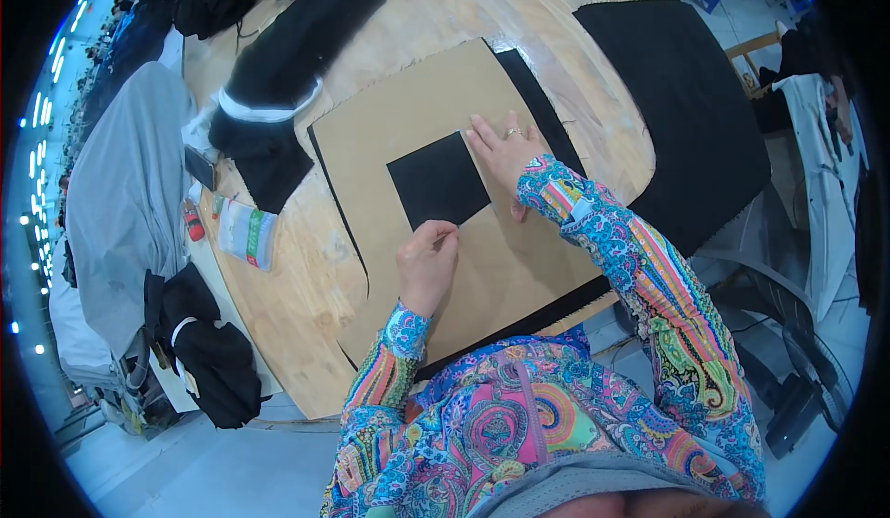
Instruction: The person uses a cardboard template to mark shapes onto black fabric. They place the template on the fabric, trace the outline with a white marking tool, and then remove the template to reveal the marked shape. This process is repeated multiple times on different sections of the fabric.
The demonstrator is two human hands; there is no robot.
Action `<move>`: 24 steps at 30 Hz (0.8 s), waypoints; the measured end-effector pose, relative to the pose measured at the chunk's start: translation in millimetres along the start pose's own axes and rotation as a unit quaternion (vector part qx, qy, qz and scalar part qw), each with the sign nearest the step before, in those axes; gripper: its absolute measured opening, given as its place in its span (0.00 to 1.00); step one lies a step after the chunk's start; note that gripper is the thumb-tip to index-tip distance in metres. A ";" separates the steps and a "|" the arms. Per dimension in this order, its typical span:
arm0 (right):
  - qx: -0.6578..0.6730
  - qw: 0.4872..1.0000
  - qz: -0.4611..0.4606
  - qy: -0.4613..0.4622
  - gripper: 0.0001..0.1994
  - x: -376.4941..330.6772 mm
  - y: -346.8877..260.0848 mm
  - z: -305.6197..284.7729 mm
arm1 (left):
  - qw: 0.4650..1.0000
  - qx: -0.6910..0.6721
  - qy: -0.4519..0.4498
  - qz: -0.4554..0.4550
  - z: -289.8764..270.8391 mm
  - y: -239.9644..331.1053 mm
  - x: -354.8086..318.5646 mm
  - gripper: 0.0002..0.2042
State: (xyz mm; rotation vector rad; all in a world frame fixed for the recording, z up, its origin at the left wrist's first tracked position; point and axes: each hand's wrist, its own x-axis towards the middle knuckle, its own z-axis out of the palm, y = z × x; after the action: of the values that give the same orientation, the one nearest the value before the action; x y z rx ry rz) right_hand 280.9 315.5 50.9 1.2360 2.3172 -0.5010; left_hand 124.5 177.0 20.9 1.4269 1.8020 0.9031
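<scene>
Over the wooden table (278, 281), the left hand (426, 266) curls, fingers (444, 231) pinched, hold unclear; right hand (505, 153) splays empty on tan sheet (505, 263).

Hands (428, 260): 2 seen
Tan sheet (408, 115): 1 counted
Black square (438, 181): 1 counted
Ring (514, 131): 1 noted
Plastic packet (246, 233): 1 counted
Small red object (193, 222): 1 seen
Tabletop (287, 281): 1 counted

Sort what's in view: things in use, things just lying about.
Apparently in use:
- tan sheet, under the right hand
- black square, by the left hand

Apparently lying about:
- clear packet
- small red object
- white-banded black fabric
</scene>
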 end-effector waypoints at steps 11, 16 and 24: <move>0.012 1.000 -0.001 -0.011 0.71 -0.7 -1.7 -3.1 | 1.000 0.008 0.007 -0.013 -5.9 0.1 -4.1 0.04; 0.016 1.000 0.001 -0.013 0.71 -1.3 -1.9 -3.6 | 1.000 0.011 0.003 -0.020 -6.4 0.7 -3.8 0.04; -0.001 1.000 0.002 -0.006 0.70 -1.8 0.2 -1.2 | 0.994 -0.104 0.037 -0.006 1.2 8.0 29.6 0.04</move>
State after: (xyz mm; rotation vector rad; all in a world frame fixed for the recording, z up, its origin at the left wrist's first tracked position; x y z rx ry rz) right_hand 281.7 315.0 52.8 1.2328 2.3037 -0.5041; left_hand 124.1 207.4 24.7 1.2650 1.7100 1.1157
